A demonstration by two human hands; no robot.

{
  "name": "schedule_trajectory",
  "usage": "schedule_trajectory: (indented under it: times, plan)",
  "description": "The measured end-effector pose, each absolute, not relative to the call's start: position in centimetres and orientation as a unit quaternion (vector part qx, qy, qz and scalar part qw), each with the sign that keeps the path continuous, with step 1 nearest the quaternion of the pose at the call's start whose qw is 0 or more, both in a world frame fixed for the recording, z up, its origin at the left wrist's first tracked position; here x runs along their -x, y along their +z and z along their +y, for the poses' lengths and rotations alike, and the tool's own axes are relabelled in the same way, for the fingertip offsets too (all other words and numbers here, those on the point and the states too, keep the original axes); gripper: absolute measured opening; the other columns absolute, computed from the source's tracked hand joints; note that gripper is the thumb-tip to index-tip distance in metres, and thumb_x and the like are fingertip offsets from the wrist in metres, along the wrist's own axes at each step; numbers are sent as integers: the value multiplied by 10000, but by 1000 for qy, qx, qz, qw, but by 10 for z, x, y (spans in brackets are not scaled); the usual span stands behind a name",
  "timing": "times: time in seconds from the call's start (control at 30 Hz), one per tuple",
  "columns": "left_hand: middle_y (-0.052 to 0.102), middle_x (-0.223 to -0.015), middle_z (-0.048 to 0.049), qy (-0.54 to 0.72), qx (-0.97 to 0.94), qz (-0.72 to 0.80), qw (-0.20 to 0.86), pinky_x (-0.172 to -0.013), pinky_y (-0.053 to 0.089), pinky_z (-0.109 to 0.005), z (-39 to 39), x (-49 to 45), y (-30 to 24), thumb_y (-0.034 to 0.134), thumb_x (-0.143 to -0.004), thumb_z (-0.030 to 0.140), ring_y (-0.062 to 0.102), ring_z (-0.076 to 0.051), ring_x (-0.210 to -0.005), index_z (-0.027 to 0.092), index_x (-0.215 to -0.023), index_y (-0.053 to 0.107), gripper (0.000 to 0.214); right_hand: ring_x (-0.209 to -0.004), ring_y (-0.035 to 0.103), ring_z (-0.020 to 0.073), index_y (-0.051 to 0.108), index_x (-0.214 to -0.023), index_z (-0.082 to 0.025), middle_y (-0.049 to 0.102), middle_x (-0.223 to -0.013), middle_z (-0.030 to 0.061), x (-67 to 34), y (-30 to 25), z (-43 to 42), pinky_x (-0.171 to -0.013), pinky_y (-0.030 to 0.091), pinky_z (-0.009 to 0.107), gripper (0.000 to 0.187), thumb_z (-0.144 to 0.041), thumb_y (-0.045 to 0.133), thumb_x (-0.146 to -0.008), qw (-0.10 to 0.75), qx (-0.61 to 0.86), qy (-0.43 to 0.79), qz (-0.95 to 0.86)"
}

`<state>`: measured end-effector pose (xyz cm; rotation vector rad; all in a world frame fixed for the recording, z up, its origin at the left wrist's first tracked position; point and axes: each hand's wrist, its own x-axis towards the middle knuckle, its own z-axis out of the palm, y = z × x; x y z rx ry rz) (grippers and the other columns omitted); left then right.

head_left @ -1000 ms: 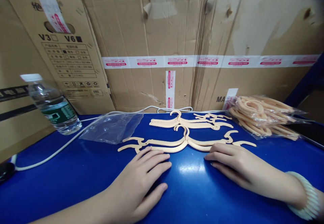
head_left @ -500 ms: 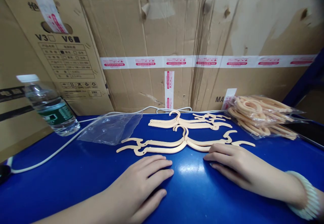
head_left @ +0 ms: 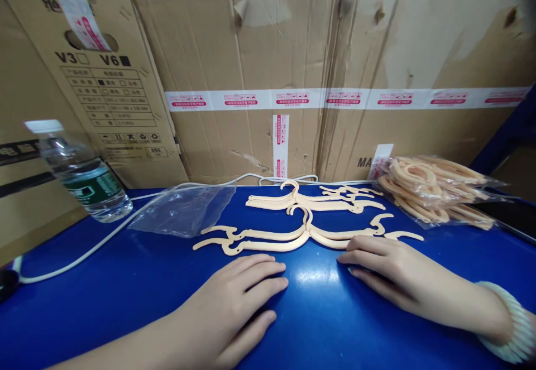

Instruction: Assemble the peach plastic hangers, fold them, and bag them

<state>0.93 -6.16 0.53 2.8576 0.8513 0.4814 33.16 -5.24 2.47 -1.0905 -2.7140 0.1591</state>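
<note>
Several peach-coloured plastic folding hangers lie on the blue table [head_left: 138, 297]. The nearer hangers [head_left: 272, 245] are spread out, their hooks pointing away from me and thin curved arms sticking out at both ends. Behind them are more hangers [head_left: 268, 203], with loose-looking end pieces at their right. My left hand [head_left: 243, 303] rests on the table just in front of the nearer hangers, fingers apart and holding nothing. At the right, my right hand [head_left: 389, 272] lies beside the hangers' right half and covers part of it. Its fingers are stretched out, with nothing seen in them.
Folded hangers in clear bags [head_left: 427, 191] are piled at the back right. An empty clear plastic bag [head_left: 184, 211], a white cable [head_left: 84, 259] and a leaning water bottle [head_left: 86, 183] occupy the left. Large cardboard boxes [head_left: 234, 147] stand along the back.
The view has shifted very slightly. Both hands and the hangers stay in place on the table.
</note>
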Motion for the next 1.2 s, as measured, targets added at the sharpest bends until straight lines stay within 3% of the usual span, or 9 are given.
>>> schedule_trajectory:
  times: [0.67,0.83,0.97,1.03,1.1,1.2]
  plan:
    - [585,-1392,-88,127,-948,276,97,-1067,452,-460,-57,-10,16,526,-920,207,524,-307,-1280,226,-1345,538,426,-898,623,198,607,-1116,-229,634,-1023,75,-329,23,-54,-768,509,328,256,-217,379,-1001,112,377,54,-918]
    - [601,-1367,-65,165,-937,286,111,-1066,441,-439,-60,-10,10,547,-902,196,539,-290,-1251,263,-1318,560,422,-890,654,195,643,-1096,-228,686,-1003,77,-333,26,-50,-774,527,313,240,-269,434,-986,200,425,79,-879]
    - [610,-1336,-62,194,-930,286,122,-1069,426,-419,-61,-11,6,556,-885,185,536,-273,-1233,271,-1289,576,413,-792,675,204,670,-1036,-200,721,-956,84,-353,26,-27,-684,537,311,255,-303,450,-960,249,474,23,-844]
    - [611,-1325,-65,195,-931,284,125,-1067,425,-416,-61,-12,7,554,-882,178,532,-270,-1228,266,-1281,578,409,-789,683,205,681,-1049,-189,736,-961,84,-367,27,-8,-681,537,302,266,-293,461,-942,216,506,-29,-834]
    - [611,-1318,-67,196,-930,283,125,-1065,426,-417,-60,-12,7,554,-877,169,531,-268,-1223,261,-1269,580,403,-830,690,200,698,-1048,-194,748,-960,68,-382,31,12,-734,531,284,256,-252,484,-919,132,558,-105,-813]
    - [607,-1316,-69,194,-932,282,124,-1061,430,-423,-60,-12,8,552,-874,157,529,-269,-1222,256,-1255,580,394,-840,694,234,721,-920,-172,746,-907,98,-400,43,43,-744,513,309,227,-179,494,-903,73,609,-157,-774]
